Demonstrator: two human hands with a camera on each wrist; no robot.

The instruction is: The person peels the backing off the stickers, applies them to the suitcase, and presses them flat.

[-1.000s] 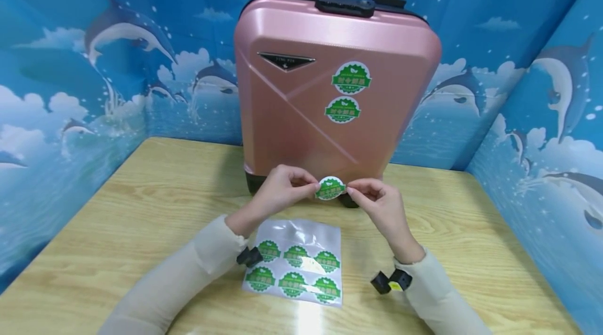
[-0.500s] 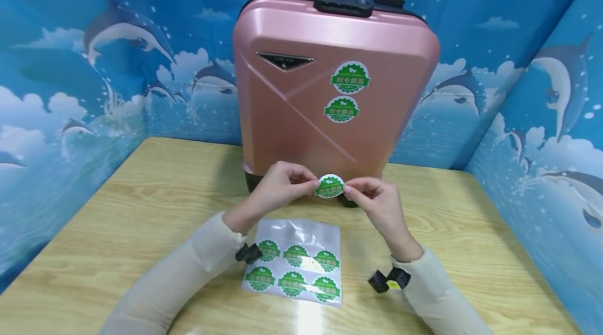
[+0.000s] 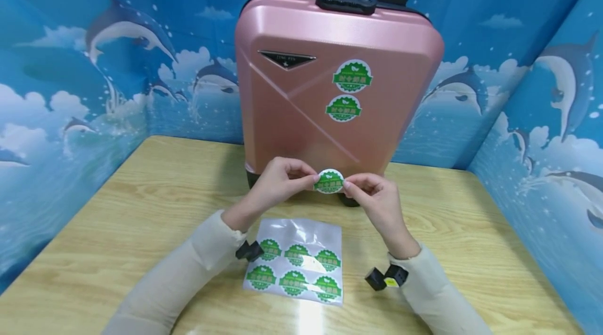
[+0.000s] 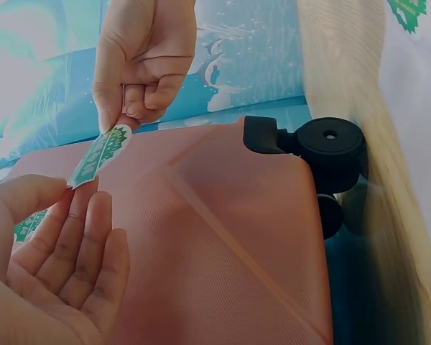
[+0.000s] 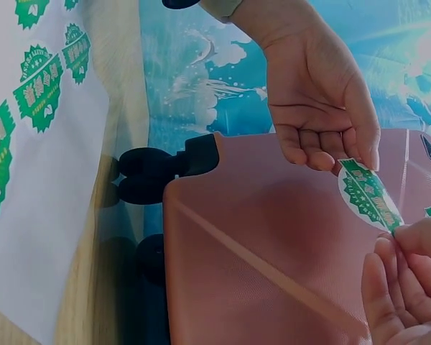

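Between both hands is a round green-and-white sticker point(image 3: 328, 181), held by its opposite edges in front of the lower part of a pink suitcase point(image 3: 301, 136). My left hand point(image 3: 279, 184) pinches its left edge between thumb and forefinger. The right edge is pinched the same way by my right hand point(image 3: 377, 202). In the right wrist view the sticker point(image 5: 366, 192) shows its printed face, tilted and apart from the suitcase shell. Two matching stickers are on the suitcase front, an upper sticker point(image 3: 352, 76) and a lower sticker point(image 3: 343, 108), one above the other.
A sticker sheet point(image 3: 301, 227) with several green stickers lies on the wooden table point(image 3: 141, 220), below the hands. The suitcase stands upright on black wheels point(image 4: 330, 140). Behind it hangs a blue dolphin-print curtain point(image 3: 188, 10), which also covers both sides.
Both hands have risen slightly with the sticker, bringing it a little higher against the suitcase in the head view. Their pinch on its edges stays the same.
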